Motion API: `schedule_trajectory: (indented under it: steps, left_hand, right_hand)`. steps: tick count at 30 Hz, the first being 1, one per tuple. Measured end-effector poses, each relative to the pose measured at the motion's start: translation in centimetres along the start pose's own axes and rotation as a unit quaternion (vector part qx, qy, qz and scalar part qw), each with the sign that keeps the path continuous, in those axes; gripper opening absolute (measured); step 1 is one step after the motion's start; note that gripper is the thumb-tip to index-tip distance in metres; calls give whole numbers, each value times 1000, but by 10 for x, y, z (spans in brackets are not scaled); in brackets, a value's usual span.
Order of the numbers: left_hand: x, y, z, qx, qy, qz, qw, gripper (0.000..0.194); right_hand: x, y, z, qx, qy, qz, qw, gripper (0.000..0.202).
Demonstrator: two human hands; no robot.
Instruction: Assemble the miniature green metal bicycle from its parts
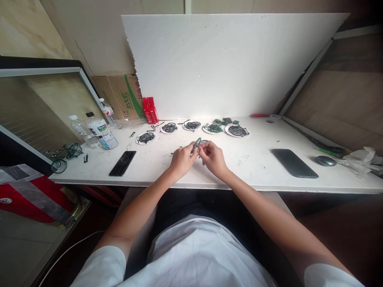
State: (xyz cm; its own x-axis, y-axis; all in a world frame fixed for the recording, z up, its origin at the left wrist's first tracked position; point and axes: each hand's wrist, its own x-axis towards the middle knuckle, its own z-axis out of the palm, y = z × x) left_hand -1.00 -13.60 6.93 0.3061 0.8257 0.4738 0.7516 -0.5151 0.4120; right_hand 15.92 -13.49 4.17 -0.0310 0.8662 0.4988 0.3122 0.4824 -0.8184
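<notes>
Near the table's middle, my left hand (181, 160) is closed on a small green part (196, 144) that sticks up from its fingertips. My right hand (213, 158) meets it from the right, its fingers pinched around something small, mostly hidden by the fingers. A round green piece (204, 142) shows just behind the fingertips. Behind the hands, white plates hold dark wheel-like parts (238, 131), green parts (213, 128) and more black parts (146, 138). A small green model bicycle (66, 155) stands at the table's left end.
A phone (122, 163) lies left of my hands; a dark flat device (295, 163) and a mouse (326, 160) lie right. Bottles (102, 131) and a red box (150, 110) stand at the back left. A white board (233, 63) leans behind the plates.
</notes>
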Motion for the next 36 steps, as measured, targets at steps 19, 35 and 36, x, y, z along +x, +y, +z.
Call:
schedule_trajectory:
  steps: [19,35,36]
  left_hand:
    - [1,1,0,24,-1,-24,999,48]
    - [0,3,2,-94,26,-27,995,30]
    - [0,3,2,-92,25,-24,995,30]
  right_hand:
    - [7,4,-10,-157,0,-91,983,30]
    - [9,19,-13,-355,32,-218,909,30]
    - [8,19,-13,-346,31,-208,914,29]
